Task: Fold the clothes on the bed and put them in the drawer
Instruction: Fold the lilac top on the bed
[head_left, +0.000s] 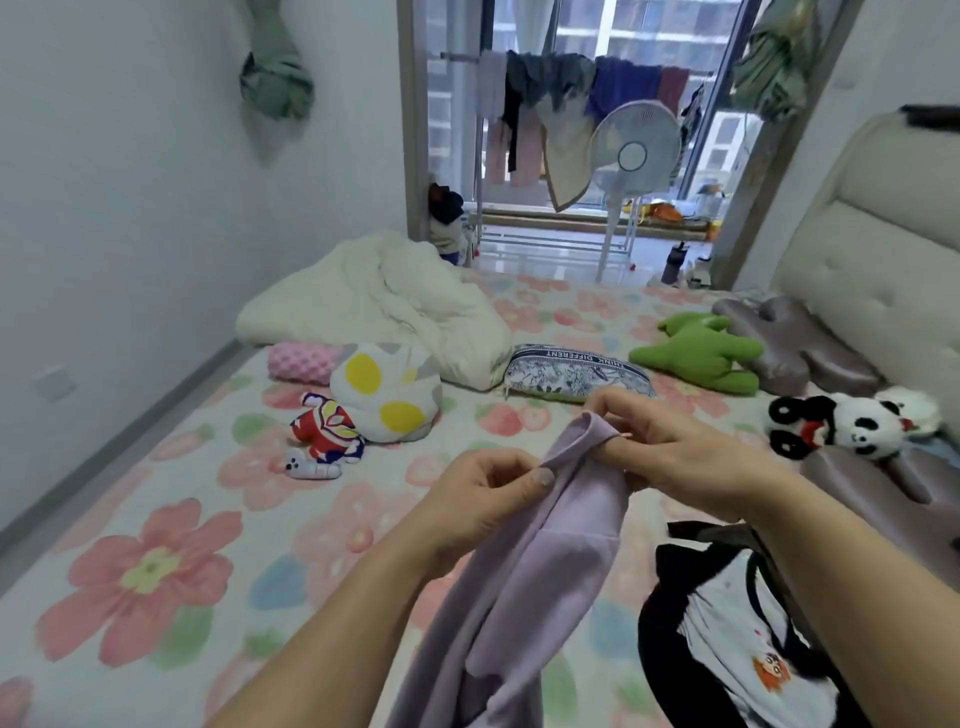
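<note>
Both hands, left hand (480, 499) and right hand (670, 457), pinch the lilac top (540, 561) at its upper edge; soft, light, likely floppy; best held by the shoulders.

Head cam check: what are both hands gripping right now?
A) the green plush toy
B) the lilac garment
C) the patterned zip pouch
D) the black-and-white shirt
B: the left hand and the right hand both pinch the upper edge of the lilac garment, which hangs down from them over the bed.
</note>
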